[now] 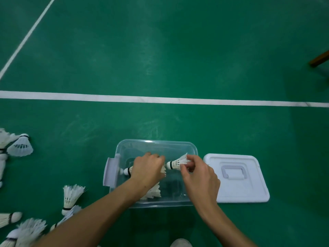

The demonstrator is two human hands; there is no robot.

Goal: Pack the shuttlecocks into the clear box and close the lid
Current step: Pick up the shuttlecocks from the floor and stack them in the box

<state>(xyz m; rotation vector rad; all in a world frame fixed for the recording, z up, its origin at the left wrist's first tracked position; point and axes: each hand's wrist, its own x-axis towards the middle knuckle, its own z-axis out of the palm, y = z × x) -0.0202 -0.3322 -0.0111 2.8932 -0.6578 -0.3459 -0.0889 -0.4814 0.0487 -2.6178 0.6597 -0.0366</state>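
Note:
The clear box (156, 145) sits open on the green court floor, low in the centre of the head view. My left hand (146, 168) is inside it, covering a white shuttlecock (127, 171) whose cork points left. My right hand (197, 172) pinches the feathers of another shuttlecock (175, 163), held over the box with its cork pointing left. One more shuttlecock (153, 192) lies on the box bottom near the front wall. The white lid (236, 177) with its handle lies flat just right of the box.
Several loose shuttlecocks lie on the floor at the left: one upright (71, 196), one at the far left (20, 147), others bunched at the bottom left (26, 229). A white court line (160, 99) crosses beyond the box. A shoe tip (180, 243) shows at the bottom edge.

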